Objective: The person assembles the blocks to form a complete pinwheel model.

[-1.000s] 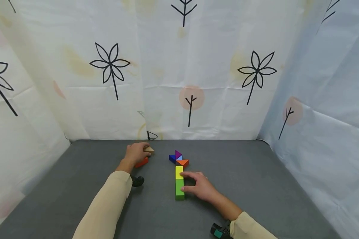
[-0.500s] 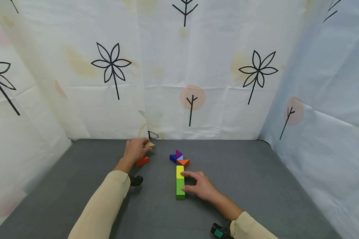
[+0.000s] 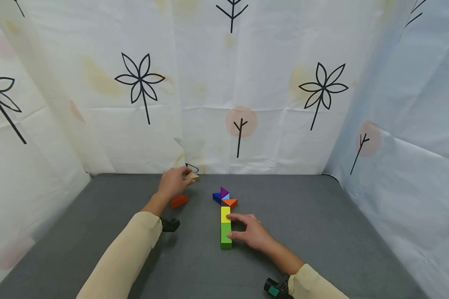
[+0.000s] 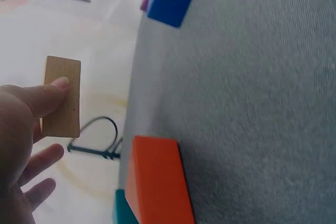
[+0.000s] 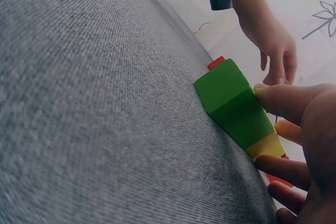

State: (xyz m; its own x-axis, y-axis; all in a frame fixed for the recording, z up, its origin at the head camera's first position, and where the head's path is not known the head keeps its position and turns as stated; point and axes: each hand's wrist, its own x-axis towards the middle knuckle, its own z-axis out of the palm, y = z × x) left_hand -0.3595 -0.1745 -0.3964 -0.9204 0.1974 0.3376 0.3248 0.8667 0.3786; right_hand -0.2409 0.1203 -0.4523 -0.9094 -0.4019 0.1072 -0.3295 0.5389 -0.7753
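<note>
My left hand [image 3: 172,183] pinches a plain wooden triangular block [image 3: 193,177] between thumb and fingers, above the back of the table. In the left wrist view the thumb lies across the flat face of that wooden block [image 4: 63,111], the other fingers partly hidden behind it. My right hand [image 3: 253,233] rests against the right side of a line of blocks: its thumb touches the green block [image 3: 226,234], its index finger the yellow block [image 3: 225,214]. Beyond the yellow one sit an orange triangular block [image 3: 230,203] and small blue [image 3: 217,197], light blue and purple [image 3: 224,192] triangular blocks.
A red-orange block [image 3: 179,201] lies on the grey table [image 3: 303,216] below my left hand. Part of a teal block [image 4: 124,211] shows beside it in the left wrist view. White printed cloth [image 3: 277,137] walls off the table's back and sides.
My left hand has lifted the wooden block and moved slightly back and to the right, uncovering more of the red-orange block. My right hand and the line of blocks have stayed put.
</note>
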